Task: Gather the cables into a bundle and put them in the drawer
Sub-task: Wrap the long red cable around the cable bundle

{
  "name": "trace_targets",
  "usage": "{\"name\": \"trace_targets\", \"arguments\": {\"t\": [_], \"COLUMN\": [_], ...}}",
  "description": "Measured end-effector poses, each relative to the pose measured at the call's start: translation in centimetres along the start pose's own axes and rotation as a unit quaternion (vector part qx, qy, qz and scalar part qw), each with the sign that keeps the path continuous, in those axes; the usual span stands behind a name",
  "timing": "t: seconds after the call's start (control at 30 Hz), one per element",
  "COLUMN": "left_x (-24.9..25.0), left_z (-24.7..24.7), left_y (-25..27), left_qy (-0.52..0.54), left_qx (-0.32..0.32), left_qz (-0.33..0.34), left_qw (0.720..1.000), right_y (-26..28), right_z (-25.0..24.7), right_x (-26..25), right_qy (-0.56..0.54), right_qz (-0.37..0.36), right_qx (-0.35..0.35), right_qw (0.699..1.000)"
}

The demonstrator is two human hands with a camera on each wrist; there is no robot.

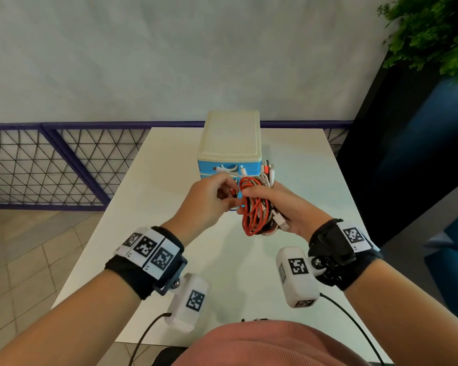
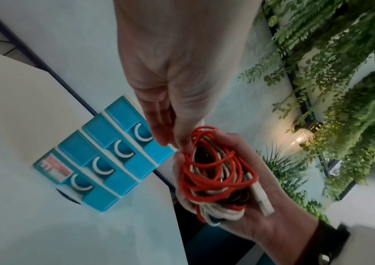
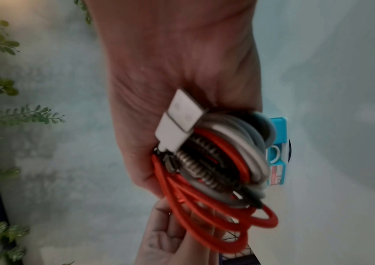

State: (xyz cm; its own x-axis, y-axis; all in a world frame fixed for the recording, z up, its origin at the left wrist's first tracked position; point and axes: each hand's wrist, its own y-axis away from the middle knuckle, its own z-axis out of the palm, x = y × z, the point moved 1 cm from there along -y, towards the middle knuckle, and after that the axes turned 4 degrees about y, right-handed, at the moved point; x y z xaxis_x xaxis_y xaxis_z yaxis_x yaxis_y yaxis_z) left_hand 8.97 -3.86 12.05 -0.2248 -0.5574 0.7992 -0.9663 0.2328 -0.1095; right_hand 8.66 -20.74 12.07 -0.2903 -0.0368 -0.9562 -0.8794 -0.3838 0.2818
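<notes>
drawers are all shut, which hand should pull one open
Left, probably. The right hand grips the cable bundle; the left hand only pinches one red cable end and sits just before the drawers.

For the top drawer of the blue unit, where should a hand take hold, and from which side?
Hook fingers into the white crescent handle at the middle of the top drawer, coming from the front, the person's side. All drawer fronts look closed, facing the hands.

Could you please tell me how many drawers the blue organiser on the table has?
4, stacked one above another in the blue organiser, each with a white curved handle; all look closed. The head view shows only the top ones, the hands hiding the rest.
</notes>
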Motion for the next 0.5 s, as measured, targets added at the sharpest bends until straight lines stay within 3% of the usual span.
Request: {"name": "trace_targets", "arguments": {"t": [0.3,0.4,0.47,0.5], "left_x": [-0.7,-0.8,-0.5,-0.2], "left_z": [1.1,0.5,-0.2,-0.4], "left_y": [1.3,1.5,1.7,1.8], "left_qy": [0.046,0.071,0.013,-0.066], "left_qx": [-0.017,-0.018,-0.009,-0.013], "left_qz": [-0.001,-0.021,0.022,0.069], "left_qw": [0.999,0.997,1.000,0.995], "right_y": [-0.8,-0.9,-1.0,-1.1], "right_z": [1.0,0.5,-0.1,-0.2], "right_x": [1.3,1.4,1.6,1.7], "right_qy": [0.052,0.046,0.036,0.035], "right_qz": [0.007,0.018,0.046,0.059], "right_qx": [-0.004,0.035,0.052,0.052], "right_qw": [0.999,0.998,0.997,0.996]}}
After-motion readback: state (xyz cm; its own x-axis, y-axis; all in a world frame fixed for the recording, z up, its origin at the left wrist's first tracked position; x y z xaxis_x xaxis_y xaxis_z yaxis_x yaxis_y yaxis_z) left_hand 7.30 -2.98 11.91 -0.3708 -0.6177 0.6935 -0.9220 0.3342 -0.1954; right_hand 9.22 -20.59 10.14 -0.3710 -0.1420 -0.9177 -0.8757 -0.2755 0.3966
